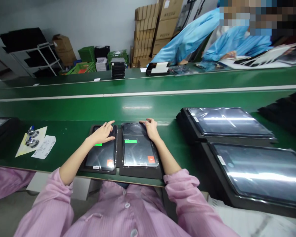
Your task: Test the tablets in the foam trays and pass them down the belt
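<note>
Two tablets lie side by side in front of me on dark foam pads, screens up and lit. My left hand (104, 133) is over the upper part of the left tablet (101, 158), fingers spread and holding nothing. That screen shows a green bar, partly covered by the hand, and an orange square. On the right tablet (135, 153) there is a green bar and an orange-red square. My right hand (151, 128) rests at its top right corner, index finger stretched along the upper edge. Whether the fingertips press the glass is hard to tell.
Stacked black trays with tablets (229, 121) stand on the right. At the left are a handwritten paper slip (44, 147) and small metal parts (32, 138). Across the green bench (88, 108), a co-worker in blue sleeves (189, 36) sits near a black stack (118, 69).
</note>
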